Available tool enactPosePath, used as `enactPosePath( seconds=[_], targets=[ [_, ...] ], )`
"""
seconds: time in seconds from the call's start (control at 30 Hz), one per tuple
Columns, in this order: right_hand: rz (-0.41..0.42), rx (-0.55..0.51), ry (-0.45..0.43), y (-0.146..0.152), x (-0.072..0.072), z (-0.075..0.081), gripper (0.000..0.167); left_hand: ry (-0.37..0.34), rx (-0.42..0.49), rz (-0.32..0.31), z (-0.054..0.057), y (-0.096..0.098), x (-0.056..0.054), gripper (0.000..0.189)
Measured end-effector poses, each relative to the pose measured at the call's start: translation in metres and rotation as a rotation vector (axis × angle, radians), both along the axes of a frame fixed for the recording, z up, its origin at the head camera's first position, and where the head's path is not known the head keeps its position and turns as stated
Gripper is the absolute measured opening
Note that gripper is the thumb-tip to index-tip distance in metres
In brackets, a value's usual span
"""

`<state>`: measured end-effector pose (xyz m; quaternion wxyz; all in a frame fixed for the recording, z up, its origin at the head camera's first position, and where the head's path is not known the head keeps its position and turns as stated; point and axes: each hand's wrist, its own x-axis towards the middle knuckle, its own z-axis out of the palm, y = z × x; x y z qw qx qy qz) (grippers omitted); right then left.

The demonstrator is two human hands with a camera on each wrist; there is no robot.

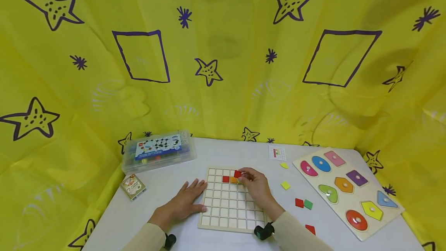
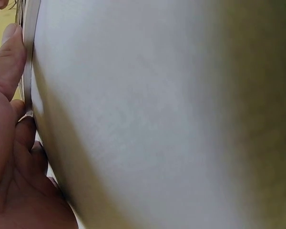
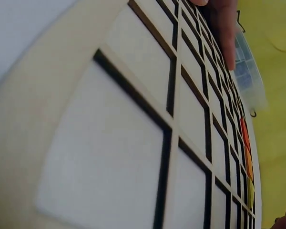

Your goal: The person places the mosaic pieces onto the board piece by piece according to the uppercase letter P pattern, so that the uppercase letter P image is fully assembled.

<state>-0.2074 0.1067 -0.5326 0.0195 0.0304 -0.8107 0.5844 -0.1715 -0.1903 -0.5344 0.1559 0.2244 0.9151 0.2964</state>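
Observation:
A wooden grid board (image 1: 224, 204) lies on the table, with a red tile (image 1: 226, 179), an orange tile (image 1: 233, 180) and a yellow tile (image 3: 250, 193) side by side in one of its upper rows. My right hand (image 1: 258, 189) pinches another red tile (image 1: 237, 174) by its right side, just above the orange one; this tile sits at a slant to the grid. My left hand (image 1: 182, 202) lies on the table with fingers extended, thumb and fingertips touching the board's left edge. In the left wrist view its thumb (image 2: 9, 62) rests against that edge.
Right of the board lie loose red (image 1: 299, 203), green (image 1: 308, 204) and yellow tiles (image 1: 285, 185), then a knob shape puzzle (image 1: 348, 200). A small pattern card (image 1: 277, 153) lies behind. A clear plastic case (image 1: 158, 152) and a small card box (image 1: 133, 187) are at left.

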Motion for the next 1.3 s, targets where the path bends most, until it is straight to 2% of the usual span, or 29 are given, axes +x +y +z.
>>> enactPosePath(
  seconds=[0.1,0.23,0.4,0.97,1.3],
  targets=[
    [0.02,0.02,0.014,-0.007,0.001,-0.002,0.021,-0.002,-0.001,-0.001,0.0,0.0,0.0,0.09],
    [0.028,0.007,-0.025,-0.013,0.002,-0.004,0.022,0.006,-0.004,-0.006,-0.002,-0.001,0.0,0.09],
    [0.024,0.013,-0.018,-0.019,0.002,-0.007,0.02,0.014,0.004,-0.01,-0.002,-0.001,0.0,0.09],
    [0.03,0.169,0.043,-0.025,0.003,-0.015,0.021,-0.01,0.005,-0.002,-0.002,-0.001,-0.001,0.09],
    [0.041,0.222,0.037,-0.028,0.003,-0.016,0.018,-0.014,-0.002,0.003,-0.003,-0.001,-0.001,0.091]
  ],
)
